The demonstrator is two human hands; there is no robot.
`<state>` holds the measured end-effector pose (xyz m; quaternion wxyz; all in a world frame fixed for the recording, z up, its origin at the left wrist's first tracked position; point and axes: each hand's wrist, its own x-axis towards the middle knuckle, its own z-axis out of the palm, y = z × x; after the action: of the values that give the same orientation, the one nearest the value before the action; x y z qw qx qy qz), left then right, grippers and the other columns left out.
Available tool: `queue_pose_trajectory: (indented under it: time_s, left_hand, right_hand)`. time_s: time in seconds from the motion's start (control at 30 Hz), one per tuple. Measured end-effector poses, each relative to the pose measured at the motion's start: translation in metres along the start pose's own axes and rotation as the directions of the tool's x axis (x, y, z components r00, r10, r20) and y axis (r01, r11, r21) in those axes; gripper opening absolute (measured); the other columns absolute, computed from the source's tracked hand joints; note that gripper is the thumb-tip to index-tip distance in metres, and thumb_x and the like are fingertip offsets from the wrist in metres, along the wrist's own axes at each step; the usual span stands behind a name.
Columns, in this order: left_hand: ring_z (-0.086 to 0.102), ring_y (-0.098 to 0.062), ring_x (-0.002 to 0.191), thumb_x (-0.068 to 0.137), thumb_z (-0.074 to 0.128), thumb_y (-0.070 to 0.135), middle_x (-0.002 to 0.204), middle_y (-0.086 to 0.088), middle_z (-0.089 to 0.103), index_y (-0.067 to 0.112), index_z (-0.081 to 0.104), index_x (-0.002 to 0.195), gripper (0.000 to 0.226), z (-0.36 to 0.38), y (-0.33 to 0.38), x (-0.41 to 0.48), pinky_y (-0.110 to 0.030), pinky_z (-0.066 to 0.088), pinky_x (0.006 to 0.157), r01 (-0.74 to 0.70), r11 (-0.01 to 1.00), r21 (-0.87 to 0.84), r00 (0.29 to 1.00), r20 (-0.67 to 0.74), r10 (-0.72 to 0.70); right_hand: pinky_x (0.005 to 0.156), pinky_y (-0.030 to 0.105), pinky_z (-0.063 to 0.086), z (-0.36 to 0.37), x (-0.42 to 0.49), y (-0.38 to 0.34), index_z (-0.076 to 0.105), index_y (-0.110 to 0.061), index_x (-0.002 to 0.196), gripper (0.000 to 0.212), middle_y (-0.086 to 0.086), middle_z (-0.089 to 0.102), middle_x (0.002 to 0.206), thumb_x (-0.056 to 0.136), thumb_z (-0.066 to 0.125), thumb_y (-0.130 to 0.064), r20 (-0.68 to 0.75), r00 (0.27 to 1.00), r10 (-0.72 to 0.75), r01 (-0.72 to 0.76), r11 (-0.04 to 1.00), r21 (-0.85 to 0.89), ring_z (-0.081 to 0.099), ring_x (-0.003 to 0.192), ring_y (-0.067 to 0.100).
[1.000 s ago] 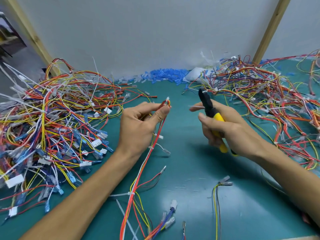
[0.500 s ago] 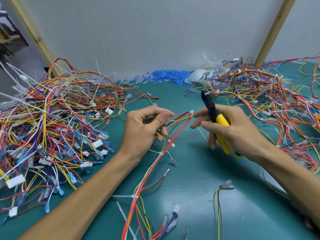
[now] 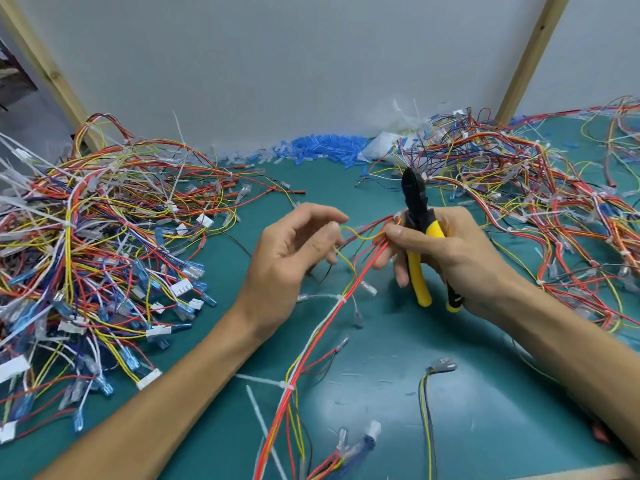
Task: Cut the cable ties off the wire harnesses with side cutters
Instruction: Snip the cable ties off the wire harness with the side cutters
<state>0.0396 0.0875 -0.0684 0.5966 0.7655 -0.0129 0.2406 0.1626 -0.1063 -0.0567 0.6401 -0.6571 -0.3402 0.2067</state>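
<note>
A wire harness (image 3: 313, 344) of red, yellow and white wires runs from the table's front edge up to my hands. White cable ties (image 3: 341, 298) bind it in two places. My left hand (image 3: 294, 251) holds the yellow wire near the harness's upper end, fingers loosely curled. My right hand (image 3: 446, 251) grips the side cutters (image 3: 417, 220), which have yellow handles and black jaws pointing up. Its thumb and forefinger also pinch the harness's top end next to the cutters.
A large tangle of harnesses (image 3: 86, 244) fills the left of the green mat (image 3: 381, 375), another heap (image 3: 540, 209) the right. Blue sleeves (image 3: 318, 148) lie along the back wall. A short yellow-black lead (image 3: 427, 403) and a loose cut tie (image 3: 259, 414) lie near the front.
The harness's top end has passed from my left hand across to my right thumb and forefinger. My left hand now holds only the yellow wire. The cutters stayed upright.
</note>
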Motion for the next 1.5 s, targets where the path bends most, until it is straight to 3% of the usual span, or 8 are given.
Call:
queue_pose_trajectory:
  time_s: [0.2,0.37,0.53,0.77,0.9,1.03,1.3,1.5]
  left_hand:
    - [0.051,-0.004,0.056,0.086,0.067,0.053,0.059,0.009,0.056,0.028,0.058,0.085,0.026,-0.003,0.006,-0.007,-0.031,0.045,0.059,-0.267,0.723,0.638,0.962,0.215,0.166]
    - [0.045,-0.001,0.048,0.089,0.07,0.029,0.058,0.013,0.056,0.024,0.068,0.103,0.015,0.008,-0.004,-0.01,-0.028,0.046,0.056,-0.224,0.778,0.586,0.974,0.162,0.158]
    - [0.044,0.002,0.048,0.09,0.07,0.031,0.055,0.018,0.05,0.025,0.071,0.102,0.014,0.003,-0.008,-0.005,-0.022,0.038,0.057,-0.236,0.745,0.624,0.971,0.184,0.153]
    - [0.047,-0.004,0.055,0.086,0.077,0.021,0.067,0.013,0.057,0.019,0.078,0.1,0.014,0.003,-0.01,-0.003,-0.015,0.039,0.061,-0.28,0.739,0.612,0.959,0.147,0.242]
    - [0.06,-0.007,0.056,0.086,0.078,0.02,0.066,0.01,0.07,0.021,0.083,0.095,0.01,0.003,-0.011,-0.002,-0.022,0.05,0.059,-0.107,0.873,0.475,0.993,0.016,0.113]
    - [0.063,-0.014,0.052,0.091,0.077,0.002,0.065,-0.001,0.073,0.024,0.078,0.091,0.022,0.004,-0.013,0.001,-0.026,0.054,0.058,0.106,0.963,0.246,0.994,-0.008,-0.107]
    - [0.057,-0.017,0.047,0.084,0.069,0.009,0.065,-0.009,0.068,0.005,0.066,0.107,0.023,-0.001,-0.01,0.009,-0.022,0.051,0.051,0.239,0.925,-0.294,0.958,-0.083,-0.274]
    - [0.057,-0.016,0.049,0.083,0.068,0.008,0.067,-0.009,0.067,0.016,0.078,0.092,0.016,0.004,-0.011,0.006,-0.021,0.051,0.053,0.223,0.879,-0.421,0.972,0.024,-0.235]
  right_hand:
    - [0.056,0.031,0.053,-0.005,0.002,0.003,0.066,-0.007,0.093,0.009,0.02,0.079,0.094,0.098,0.067,-0.014,-0.153,0.986,-0.074,0.092,0.989,0.116,0.064,0.055,0.03]
    - [0.062,0.029,0.054,-0.007,0.006,0.006,0.075,-0.026,0.086,0.016,0.022,0.078,0.112,0.094,0.066,-0.015,-0.152,0.986,-0.07,0.111,0.954,0.279,0.062,0.054,0.027]
    - [0.079,0.034,0.05,-0.015,0.007,0.005,0.06,-0.006,0.135,0.038,0.013,0.07,0.137,0.097,0.061,-0.006,-0.12,0.991,-0.067,0.114,0.887,0.447,0.059,0.066,0.015]
    - [0.078,0.033,0.053,-0.022,0.007,0.002,0.06,-0.006,0.133,0.037,0.014,0.067,0.141,0.097,0.059,-0.004,-0.069,0.996,-0.053,0.08,0.879,0.47,0.056,0.068,0.014]
    - [0.066,0.034,0.05,-0.023,0.01,0.004,0.07,-0.004,0.115,0.019,0.011,0.077,0.112,0.098,0.061,0.002,-0.272,0.962,0.008,0.067,0.961,0.267,0.055,0.06,0.02]
    - [0.061,0.026,0.052,-0.019,0.009,0.007,0.074,-0.001,0.111,0.014,0.01,0.067,0.091,0.1,0.066,0.0,-0.362,0.922,-0.137,0.134,0.99,-0.035,0.06,0.059,0.022]
    - [0.075,0.036,0.053,0.0,0.001,0.015,0.078,-0.012,0.1,0.007,-0.002,0.063,0.091,0.096,0.075,-0.007,-0.014,0.953,-0.304,0.254,0.82,-0.512,0.065,0.079,0.02]
    - [0.073,0.046,0.048,0.004,-0.001,0.013,0.07,-0.003,0.093,0.014,0.009,0.063,0.085,0.096,0.076,-0.015,0.117,0.942,-0.316,0.32,0.733,-0.599,0.058,0.077,0.03]
